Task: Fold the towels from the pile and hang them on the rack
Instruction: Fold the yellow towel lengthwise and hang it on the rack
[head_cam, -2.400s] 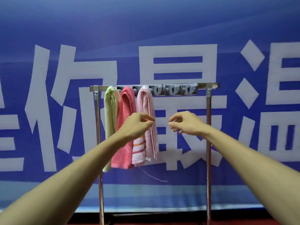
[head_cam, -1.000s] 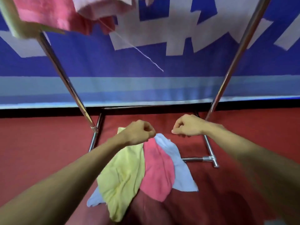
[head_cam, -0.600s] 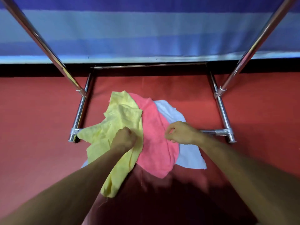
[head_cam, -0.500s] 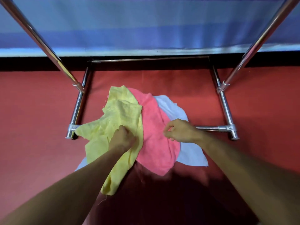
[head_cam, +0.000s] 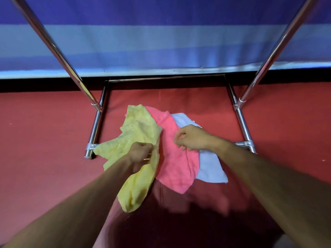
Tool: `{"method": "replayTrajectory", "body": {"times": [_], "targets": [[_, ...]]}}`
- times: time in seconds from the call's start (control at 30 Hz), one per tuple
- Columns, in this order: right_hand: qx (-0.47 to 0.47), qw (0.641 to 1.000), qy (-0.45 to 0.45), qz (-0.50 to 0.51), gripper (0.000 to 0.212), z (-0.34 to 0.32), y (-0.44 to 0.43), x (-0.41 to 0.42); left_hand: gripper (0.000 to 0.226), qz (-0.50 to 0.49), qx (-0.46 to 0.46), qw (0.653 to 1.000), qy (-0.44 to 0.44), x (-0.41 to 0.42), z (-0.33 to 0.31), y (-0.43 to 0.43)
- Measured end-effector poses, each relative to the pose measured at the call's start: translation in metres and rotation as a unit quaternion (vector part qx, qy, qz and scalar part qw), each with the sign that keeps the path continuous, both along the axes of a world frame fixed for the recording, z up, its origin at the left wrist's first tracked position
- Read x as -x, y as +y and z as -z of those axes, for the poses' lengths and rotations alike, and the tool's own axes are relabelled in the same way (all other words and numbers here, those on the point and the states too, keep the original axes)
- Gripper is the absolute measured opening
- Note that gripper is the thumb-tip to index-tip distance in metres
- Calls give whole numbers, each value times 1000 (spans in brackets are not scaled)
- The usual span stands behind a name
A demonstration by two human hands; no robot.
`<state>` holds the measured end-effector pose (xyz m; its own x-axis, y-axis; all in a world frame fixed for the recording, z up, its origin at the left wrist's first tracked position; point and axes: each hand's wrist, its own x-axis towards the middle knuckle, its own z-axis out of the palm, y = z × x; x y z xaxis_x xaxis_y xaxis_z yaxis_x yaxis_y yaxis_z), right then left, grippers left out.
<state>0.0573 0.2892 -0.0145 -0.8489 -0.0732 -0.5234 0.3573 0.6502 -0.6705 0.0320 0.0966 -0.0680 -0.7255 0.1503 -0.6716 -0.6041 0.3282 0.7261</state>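
Yellow towel (head_cam: 138,129) lies at 9 o'clock of pink towel (head_cam: 175,165), between rack (head_cam: 95,129) feet; left hand (head_cam: 140,153) grips yellow towel; right hand (head_cam: 192,138) curls over pink towel, hold undeterminable; cloth judged light and limp; grasp at a corner.

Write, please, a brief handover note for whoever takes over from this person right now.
Left hand: grips the yellow towel.
Right hand: curled over the pink towel; grip unclear.
Pile: yellow, pink and white towel overlap on the red floor, between the rack base bars.
Done: nothing folded in view; rack top unseen.
To do: fold and hang all three.
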Motion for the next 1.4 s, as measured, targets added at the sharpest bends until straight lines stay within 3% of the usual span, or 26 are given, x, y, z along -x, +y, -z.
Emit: {"method": "replayTrajectory", "body": {"times": [0.1,0.27,0.4,0.57,0.67,0.77,0.9,1.0,1.17,1.27,1.4], "targets": [[-22,998,48,-17,14,-39,-4,-3,22,80,-56,995,9,1,-55,1],[-91,983,144,-68,38,-102,-7,-15,20,161,-48,981,93,1,-145,5],[-113,969,195,-101,17,-147,-6,-32,15,186,-76,966,161,-8,-216,8],[-129,954,269,-44,19,-205,-2,-55,31,170,-109,959,199,-29,-292,10],[-105,950,293,-2,12,-237,8,-63,14,120,-105,961,228,-39,-323,4],[-39,946,320,39,12,-256,16,-66,16,46,-145,962,227,-39,-334,-9],[226,916,288,162,5,-269,8,-68,17,-51,-152,965,210,-38,-322,-18],[300,891,278,197,7,-270,1,-61,20,-70,-129,968,203,-44,-301,-16],[241,899,314,188,6,-244,-10,-59,25,33,-83,969,231,-54,-291,-5],[162,919,341,115,6,-238,-15,-60,28,85,-111,958,250,-57,-295,0],[163,926,334,68,10,-241,-16,-66,22,104,-146,950,255,-64,-295,3]]}}
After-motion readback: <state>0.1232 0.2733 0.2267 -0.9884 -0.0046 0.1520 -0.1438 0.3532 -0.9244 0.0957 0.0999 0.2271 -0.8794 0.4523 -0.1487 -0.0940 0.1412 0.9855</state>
